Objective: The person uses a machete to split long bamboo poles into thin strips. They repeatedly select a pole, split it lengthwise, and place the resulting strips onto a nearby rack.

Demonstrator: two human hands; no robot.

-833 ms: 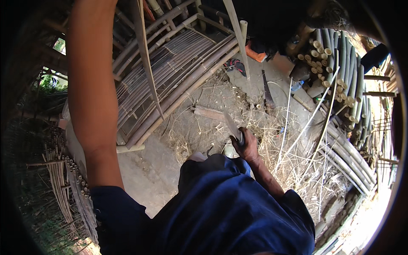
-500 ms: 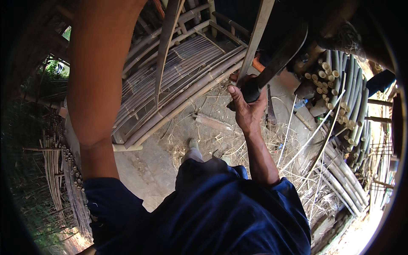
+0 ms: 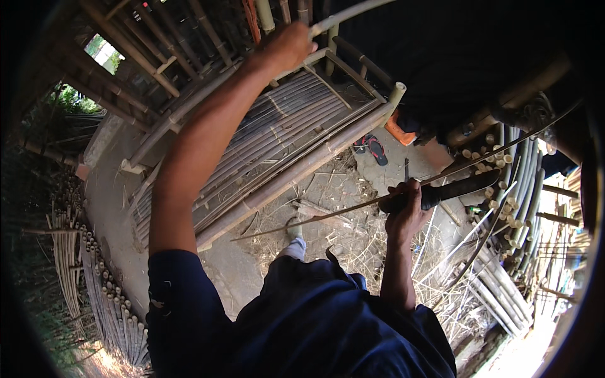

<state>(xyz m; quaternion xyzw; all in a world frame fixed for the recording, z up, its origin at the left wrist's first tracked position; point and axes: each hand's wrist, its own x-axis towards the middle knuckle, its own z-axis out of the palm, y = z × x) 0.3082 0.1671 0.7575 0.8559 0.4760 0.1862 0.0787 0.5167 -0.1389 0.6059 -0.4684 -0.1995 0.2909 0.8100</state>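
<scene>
At the top, over the bench's far end, my left hand (image 3: 287, 49) is closed around the end of a pale bamboo strip (image 3: 353, 14), which curves out of view to the upper right. My right hand (image 3: 408, 214) grips a machete (image 3: 463, 189) by its dark handle, the broad dark blade pointing right. A long thin bamboo strip (image 3: 315, 218) passes across the same hand, its thumb against it. One tip of that strip hangs low over the floor; the other reaches the far right above the blade.
A bamboo bench (image 3: 290, 113) lies ahead. Flip-flops (image 3: 377, 150) and an orange object (image 3: 400, 130) are beyond it. Bundled bamboo poles (image 3: 520, 183) lean at right, with more stacked poles (image 3: 113, 302) at left. Shavings (image 3: 359, 252) litter the floor near my foot.
My left hand has come into view at the top, holding a strip. The machete has swung from pointing up to pointing right, and the strip at my right hand now lies crosswise.
</scene>
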